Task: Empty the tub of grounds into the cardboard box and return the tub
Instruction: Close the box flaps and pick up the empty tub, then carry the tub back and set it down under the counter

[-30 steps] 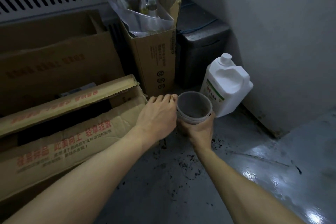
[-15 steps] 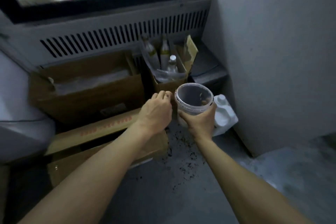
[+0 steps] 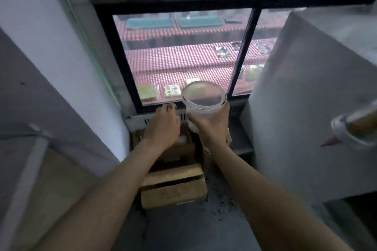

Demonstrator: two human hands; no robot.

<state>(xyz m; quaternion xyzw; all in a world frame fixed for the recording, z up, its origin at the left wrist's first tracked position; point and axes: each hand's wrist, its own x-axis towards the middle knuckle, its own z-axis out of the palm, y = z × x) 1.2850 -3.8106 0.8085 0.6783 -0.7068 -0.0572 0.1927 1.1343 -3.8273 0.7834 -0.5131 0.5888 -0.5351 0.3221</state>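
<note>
Tub [image 3: 204, 99] first: clear plastic, round, upright, a dark smear inside, motion-blurred. My right hand [image 3: 212, 126] grips it from below, out in front of the display window [image 3: 183, 57]. My left hand [image 3: 163, 126] hangs loosely curled beside it, holding nothing. Cardboard box [image 3: 173, 187] lies on the floor underneath.

A clear plastic tub [image 3: 204, 99] is held upright from below by the right hand [image 3: 212, 126], its inside smeared dark. Just left of that grip, the left hand [image 3: 163, 126] is seen with loosely curled fingers, holding nothing. Below the grip a cardboard box [image 3: 173, 187] lies on the floor, with dark grounds [image 3: 220, 199] scattered beside it.
</note>
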